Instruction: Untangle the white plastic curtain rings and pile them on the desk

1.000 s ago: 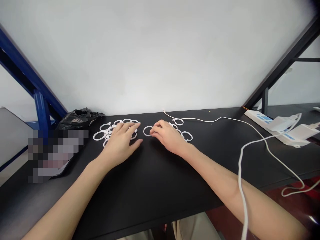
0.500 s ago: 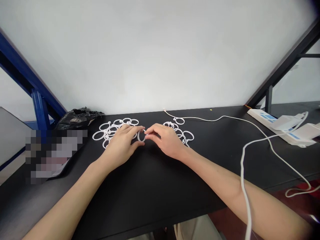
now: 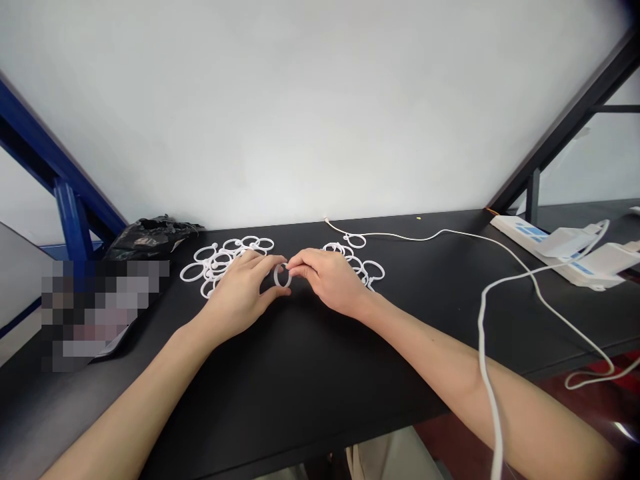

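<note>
Between my hands a white curtain ring (image 3: 283, 286) stands roughly upright above the black table. My left hand (image 3: 243, 288) grips it from the left, forefinger at the top and thumb at the bottom. At the ring's upper right edge, my right hand (image 3: 327, 280) has thumb and fingertips pinched together; the small part under those fingertips is hidden. A pile of similar white rings (image 3: 193, 272), with small round eyelets, lies just behind and left of my left hand. A smaller group of rings (image 3: 374, 270) rests behind my right hand, partly covered by it.
A white cable (image 3: 493, 380) loops across the right side, passing in front of my right forearm. White power strips with plugs (image 3: 550, 250) lie at the right. A crumpled black bag (image 3: 150, 237) is at the back left, near a blue metal post (image 3: 75, 217). A wall closes off the back.
My right fingertips have shifted up from the ring's right side to its upper right edge. The ring has turned slightly in my left hand. The whole view has moved a little.
</note>
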Tool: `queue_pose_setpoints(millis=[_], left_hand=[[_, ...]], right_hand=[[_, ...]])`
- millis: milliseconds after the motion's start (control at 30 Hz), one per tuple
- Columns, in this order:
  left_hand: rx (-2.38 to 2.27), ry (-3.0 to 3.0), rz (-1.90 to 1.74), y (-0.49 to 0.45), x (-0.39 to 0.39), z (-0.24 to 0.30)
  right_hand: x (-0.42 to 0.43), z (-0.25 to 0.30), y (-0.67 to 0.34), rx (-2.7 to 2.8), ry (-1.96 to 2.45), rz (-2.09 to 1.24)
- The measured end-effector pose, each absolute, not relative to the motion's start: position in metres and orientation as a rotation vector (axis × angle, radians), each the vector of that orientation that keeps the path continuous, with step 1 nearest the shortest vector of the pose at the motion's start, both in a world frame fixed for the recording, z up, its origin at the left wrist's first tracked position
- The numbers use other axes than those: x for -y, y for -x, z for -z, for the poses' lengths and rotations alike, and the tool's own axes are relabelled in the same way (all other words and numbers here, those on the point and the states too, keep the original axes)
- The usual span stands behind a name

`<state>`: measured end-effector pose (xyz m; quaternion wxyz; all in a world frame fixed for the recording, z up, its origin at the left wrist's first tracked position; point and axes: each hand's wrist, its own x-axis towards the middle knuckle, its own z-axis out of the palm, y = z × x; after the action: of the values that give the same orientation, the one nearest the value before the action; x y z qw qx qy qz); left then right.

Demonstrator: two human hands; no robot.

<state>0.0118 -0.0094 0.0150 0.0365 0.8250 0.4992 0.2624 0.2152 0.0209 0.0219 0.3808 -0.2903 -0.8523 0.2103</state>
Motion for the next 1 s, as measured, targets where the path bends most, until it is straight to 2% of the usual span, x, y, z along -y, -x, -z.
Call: queue_pose_setpoints(millis=[233, 300, 433, 533, 733, 1000], left_hand=[[-1.546, -2.608, -0.823, -0.010, 0.008, -0.019], [-1.673, -2.611, -0.832, -0.006, 0.006, -0.019], [-2.090, -2.513, -0.848, 0.004, 0.001, -0.014], [-2.176, -2.453, -0.833, 0.008, 0.000, -0.010], [-1.936, -2.555, -0.787, -0.001, 0.002, -0.009], [-1.573, -2.597, -0.912, -0.012, 0.007, -0.014]], right_hand=[[-0.022, -0.022, -0.215, 2.117, 0.866, -0.638], [-0.027, -0.022, -0.220, 2.139, 0.982, -0.495], [-0.042, -0.021, -0.235, 2.161, 1.350, 0.019], [-0.048, -0.017, -0.243, 2.253, 1.525, 0.148], [-0.040, -0.018, -0.236, 2.299, 1.414, 0.012], [-0.024, -0.019, -0.222, 2.248, 0.976, -0.460]])
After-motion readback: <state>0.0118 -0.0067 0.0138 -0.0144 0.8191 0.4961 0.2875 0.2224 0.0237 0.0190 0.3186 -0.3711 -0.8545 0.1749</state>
